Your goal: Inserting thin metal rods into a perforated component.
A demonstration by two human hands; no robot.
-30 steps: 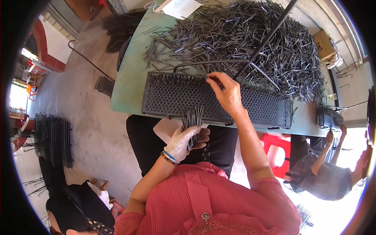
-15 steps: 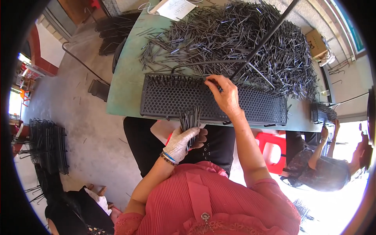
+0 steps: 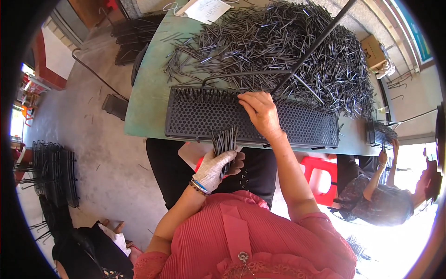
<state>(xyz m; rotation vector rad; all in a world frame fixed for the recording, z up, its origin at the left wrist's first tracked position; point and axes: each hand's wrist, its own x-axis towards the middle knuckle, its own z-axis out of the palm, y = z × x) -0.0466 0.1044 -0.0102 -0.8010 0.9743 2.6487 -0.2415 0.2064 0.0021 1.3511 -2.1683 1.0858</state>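
Observation:
A long black perforated tray [image 3: 202,117] lies along the table's near edge. Short black rods [image 3: 204,95] stand upright in holes of its far rows, mostly on the left half. My left hand [image 3: 214,168], in a whitish knitted glove, is closed round a bundle of thin black rods [image 3: 225,140] just in front of the tray. Over the tray's far rows, near the middle, my bare right hand [image 3: 261,113] has its fingertips pinched together. Whatever they hold is hidden behind the fingers.
A big heap of loose black rods [image 3: 283,51] covers the green table [image 3: 146,109] behind the tray. A bent black metal bar [image 3: 316,42] crosses above it. Paper [image 3: 202,10] lies at the far left. A co-worker [image 3: 388,200] sits at right by a red stool [image 3: 320,181].
My right hand has shifted slightly left along the tray's far rows, its fingers closer together. My left hand keeps its bundle in nearly the same place.

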